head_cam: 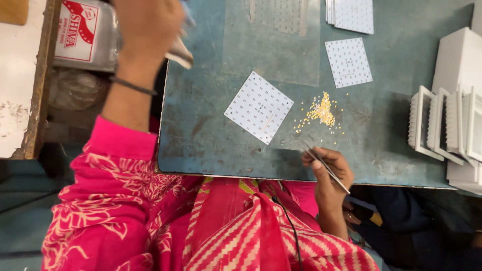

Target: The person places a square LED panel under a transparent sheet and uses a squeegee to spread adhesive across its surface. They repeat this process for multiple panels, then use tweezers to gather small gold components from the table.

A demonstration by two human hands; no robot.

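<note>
Two hands apart, right hand (329,168) pinching tweezers (324,164) at table (211,145) edge, left hand (150,25) raised, blurred, grip unclear

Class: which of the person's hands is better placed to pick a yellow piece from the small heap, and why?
The right hand, probably. It holds the tweezers, their tips close to the heap of yellow pieces. The left hand is raised beyond the table's left edge, blurred.

Shiny metal tweezers (325,165); worn, scuffed, perhaps painted-metal tabletop (211,135); matt white boards (258,107).
</note>
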